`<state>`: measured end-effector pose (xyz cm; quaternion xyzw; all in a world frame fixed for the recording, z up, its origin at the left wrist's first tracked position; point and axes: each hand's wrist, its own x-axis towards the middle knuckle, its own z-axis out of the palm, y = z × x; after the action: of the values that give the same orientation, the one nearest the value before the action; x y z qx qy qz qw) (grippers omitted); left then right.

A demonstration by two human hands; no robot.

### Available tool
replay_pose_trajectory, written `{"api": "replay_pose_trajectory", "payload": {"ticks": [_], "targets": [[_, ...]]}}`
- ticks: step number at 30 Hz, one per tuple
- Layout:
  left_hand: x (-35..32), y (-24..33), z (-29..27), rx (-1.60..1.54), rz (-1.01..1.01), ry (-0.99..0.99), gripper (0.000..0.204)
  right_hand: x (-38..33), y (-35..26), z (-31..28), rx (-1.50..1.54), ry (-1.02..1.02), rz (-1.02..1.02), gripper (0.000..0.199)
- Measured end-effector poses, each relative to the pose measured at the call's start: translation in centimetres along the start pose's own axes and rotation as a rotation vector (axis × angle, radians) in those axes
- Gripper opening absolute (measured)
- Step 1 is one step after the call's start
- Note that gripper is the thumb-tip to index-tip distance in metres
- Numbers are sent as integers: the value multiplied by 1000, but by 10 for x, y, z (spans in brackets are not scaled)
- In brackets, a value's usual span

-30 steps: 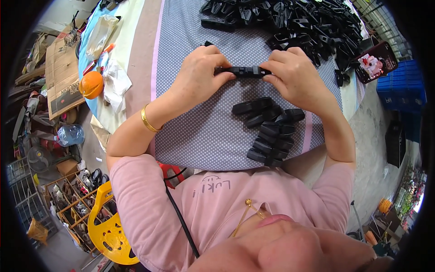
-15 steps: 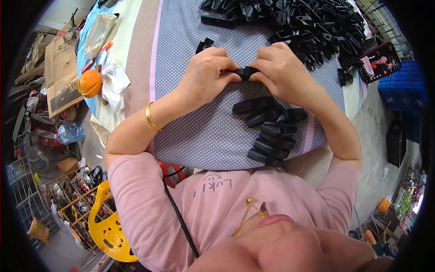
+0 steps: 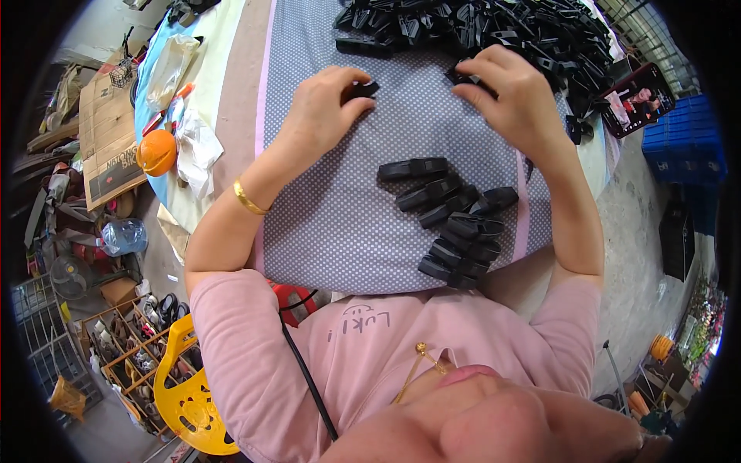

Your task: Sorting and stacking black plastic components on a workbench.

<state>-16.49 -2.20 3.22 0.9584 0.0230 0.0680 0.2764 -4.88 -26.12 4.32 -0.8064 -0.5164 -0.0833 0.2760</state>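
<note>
My left hand (image 3: pixel 328 100) has its thumb and fingers closed around a black plastic buckle piece (image 3: pixel 364 90), partly hidden by the fingers. On the other side, by the near edge of a big heap of black buckle pieces (image 3: pixel 494 27), my right hand (image 3: pixel 509 96) pinches another black buckle piece (image 3: pixel 458 75). Its far end is covered by my fingers. Between my forearms, closer to my body, several joined black buckles (image 3: pixel 463 231) lie in an overlapping cluster. One buckle (image 3: pixel 413 169) rests at the cluster's far left end.
A dotted grey cloth (image 3: pixel 332 231) covers the table. At the left lie an orange (image 3: pixel 157 152), a white plastic bag (image 3: pixel 199 154) and a clear bag (image 3: pixel 171 69). A phone (image 3: pixel 639 99) leans at the right edge, near blue crates (image 3: pixel 683 143). A yellow chair (image 3: pixel 197 409) stands lower left.
My hands have parted from the buckle they held together, and another buckle now lies on the cluster. The left is at the loose piece on the left, the right at the heap's edge.
</note>
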Motion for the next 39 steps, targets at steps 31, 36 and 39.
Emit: {"api": "replay_pose_trajectory", "payload": {"ticks": [31,36,39], "targets": [[-5,20,17,69,491,101,23,-8,-9,9,187,-197,-75,36],[-5,23,9,-201,221,29,37,-4,-13,12,524,-55,58,34],[7,6,10,-47,368,60,50,-8,-13,14,180,-112,-54,29]]}}
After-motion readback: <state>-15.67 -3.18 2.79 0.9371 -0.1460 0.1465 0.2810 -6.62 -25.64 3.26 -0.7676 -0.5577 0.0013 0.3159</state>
